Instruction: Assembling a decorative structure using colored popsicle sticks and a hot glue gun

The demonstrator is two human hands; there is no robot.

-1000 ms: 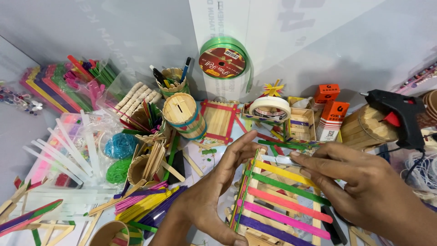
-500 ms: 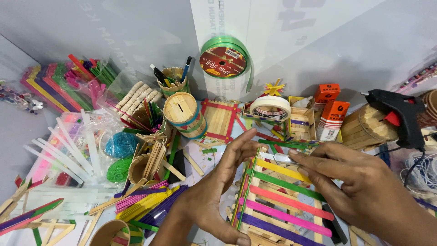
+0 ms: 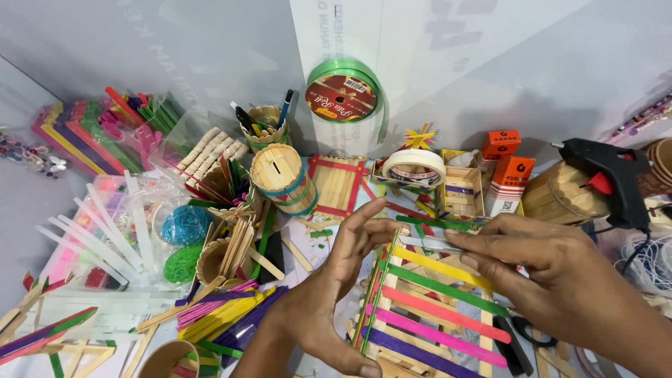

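- The left hand [image 3: 329, 294] is lying open, fingers straight, pressing flat against the left edge of a stick frame [image 3: 427, 315] and steadying it; it is clasping nothing.
- The right hand [image 3: 553, 273] is reaching in from the right, its fingertips pinching one end of a thin pale stick [image 3: 430, 243] at the frame's far end.
- The frame is sitting near the middle of the bench [image 3: 28, 210], in front of the person, between the two hands.
- Step in hand, as I judge it: the pale stick is being laid as another rung at the far end of the frame, just beyond the yellow rung [image 3: 437, 266].
- The next move seems to be calling for lining that stick up level with the other rungs, both ends over the side rails, and pressing it down while the left hand is holding the frame steady.
- The frame's long axis is running near to far, leaning slightly right towards the near end; its far end is pointing towards the tape roll [image 3: 413, 166].
- The coloured rungs are lying across it, left to right, each sloping nearer on the right: yellow, green, red, pink, purple from far to near.
- The pale stick is lying almost straight left to right, its free end pointing left towards the left hand's fingertips.
- A glue gun [image 3: 609, 178] is resting far right, well apart from both hands.
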